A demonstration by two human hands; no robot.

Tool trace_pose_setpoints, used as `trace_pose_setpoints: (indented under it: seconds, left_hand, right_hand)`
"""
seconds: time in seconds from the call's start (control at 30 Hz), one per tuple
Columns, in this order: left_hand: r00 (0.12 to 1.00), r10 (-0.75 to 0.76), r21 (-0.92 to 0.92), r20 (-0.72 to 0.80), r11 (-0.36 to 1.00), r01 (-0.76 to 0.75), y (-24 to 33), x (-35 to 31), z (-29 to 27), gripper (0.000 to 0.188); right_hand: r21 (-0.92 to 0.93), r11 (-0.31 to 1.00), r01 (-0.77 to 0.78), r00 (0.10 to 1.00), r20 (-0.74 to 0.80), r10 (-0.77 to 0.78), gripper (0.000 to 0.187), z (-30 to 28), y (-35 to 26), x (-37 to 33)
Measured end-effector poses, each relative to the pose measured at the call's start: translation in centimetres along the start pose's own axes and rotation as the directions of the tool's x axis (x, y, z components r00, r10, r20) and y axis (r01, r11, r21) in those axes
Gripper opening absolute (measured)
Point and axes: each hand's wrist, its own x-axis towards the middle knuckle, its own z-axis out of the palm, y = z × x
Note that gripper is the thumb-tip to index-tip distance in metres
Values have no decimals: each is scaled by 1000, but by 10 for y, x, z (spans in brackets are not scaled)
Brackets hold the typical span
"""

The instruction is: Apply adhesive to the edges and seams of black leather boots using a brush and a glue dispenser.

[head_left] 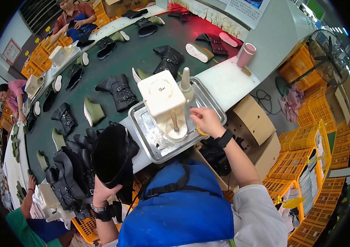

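Observation:
My left hand is closed round the lower side of a black boot, whose wide shaft opening faces up. My right hand is over the right side of a metal tray. Its fingers are curled together, and an orange curved loop shows at its lower edge; what lies between the fingertips is hidden. On the tray stands a whitish square container, with a brush-like brown handle upright in its round front cup. A pale bottle with a tapered nozzle stands just beyond my right fingers.
A dark green conveyor carries black boots and green boot pieces with pale soles. Several black boots crowd my left. Cardboard boxes and yellow crates stand at right, near a fan. Co-workers sit along the far left.

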Motion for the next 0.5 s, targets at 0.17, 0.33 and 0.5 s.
trace_pose_setpoints:
  seconds: [0.17,0.33,0.5]
  left_hand:
    - [981,-128,-245,149,956,162,8,6,6,83]
    - [957,-126,-291,263,935,203,10,24,19,91]
    - [957,-114,-349,267,914,206,13,20,17,87]
  right_hand:
    - [60,980,-192,967,179,179,33,11,13,-5]
    - [-127,991,-45,985,162,65,42,49,-5,4]
    - [-70,996,62,998,37,-59,27,72,4,8]
